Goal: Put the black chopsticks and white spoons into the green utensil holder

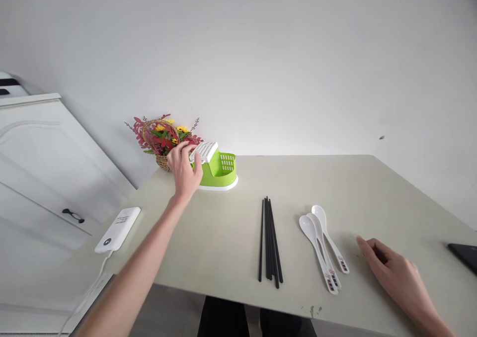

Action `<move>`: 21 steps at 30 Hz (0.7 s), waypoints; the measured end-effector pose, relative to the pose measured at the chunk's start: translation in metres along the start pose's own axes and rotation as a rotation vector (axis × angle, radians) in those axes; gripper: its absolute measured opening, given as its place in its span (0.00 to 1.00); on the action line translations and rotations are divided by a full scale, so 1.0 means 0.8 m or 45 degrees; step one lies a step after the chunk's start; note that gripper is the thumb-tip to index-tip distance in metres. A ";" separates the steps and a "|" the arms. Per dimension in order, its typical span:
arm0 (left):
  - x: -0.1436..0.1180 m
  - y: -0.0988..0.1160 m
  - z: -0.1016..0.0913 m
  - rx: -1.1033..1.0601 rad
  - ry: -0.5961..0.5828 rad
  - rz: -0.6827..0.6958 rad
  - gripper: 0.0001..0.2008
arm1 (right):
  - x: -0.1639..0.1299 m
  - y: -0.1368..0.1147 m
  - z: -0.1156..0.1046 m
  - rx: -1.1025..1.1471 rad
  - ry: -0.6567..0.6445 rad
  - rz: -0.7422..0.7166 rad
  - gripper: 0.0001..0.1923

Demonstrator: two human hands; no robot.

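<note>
At the back left, my left hand (185, 167) grips the white slatted lid (204, 151) of a green utensil holder (219, 179). Its thumb is at the near side and its fingers reach over the far left. The lid sits tilted over the holder's left part, while the right part shows open with a grid wall. My right hand (395, 272) rests on the table at the right, its fingers curled in and nothing seen in them. Nearest to it are three white spoons (323, 242), their handles toward me. Several black chopsticks (269, 242) lie left of the spoons.
A wicker basket of artificial flowers (163, 137) stands behind my left hand. A white power bank (118, 230) with a cable lies at the table's left edge. A black object (464, 254) lies at the right edge. A white cabinet (44, 193) stands left of the table (231, 227).
</note>
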State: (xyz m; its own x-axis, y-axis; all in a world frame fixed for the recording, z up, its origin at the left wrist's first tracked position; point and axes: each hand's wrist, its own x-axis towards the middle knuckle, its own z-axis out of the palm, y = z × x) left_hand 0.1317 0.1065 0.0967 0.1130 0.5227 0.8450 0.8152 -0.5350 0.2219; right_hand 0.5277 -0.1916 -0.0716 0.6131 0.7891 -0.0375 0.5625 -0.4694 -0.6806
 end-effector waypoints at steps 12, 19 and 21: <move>0.031 -0.006 0.079 0.010 -0.359 0.126 0.24 | 0.003 -0.004 0.004 0.055 -0.010 -0.037 0.25; 0.045 0.103 0.117 -0.019 -0.700 0.253 0.21 | 0.006 -0.008 0.002 0.067 -0.069 0.012 0.25; 0.046 0.138 0.127 -0.004 -0.800 0.326 0.21 | 0.006 -0.010 0.001 0.071 -0.065 0.003 0.25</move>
State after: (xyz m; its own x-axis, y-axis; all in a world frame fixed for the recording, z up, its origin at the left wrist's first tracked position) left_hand 0.2840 0.1342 0.1028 0.6118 0.6651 0.4282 0.7173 -0.6947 0.0542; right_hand 0.5259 -0.1835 -0.0672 0.5842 0.8081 -0.0753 0.5285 -0.4492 -0.7204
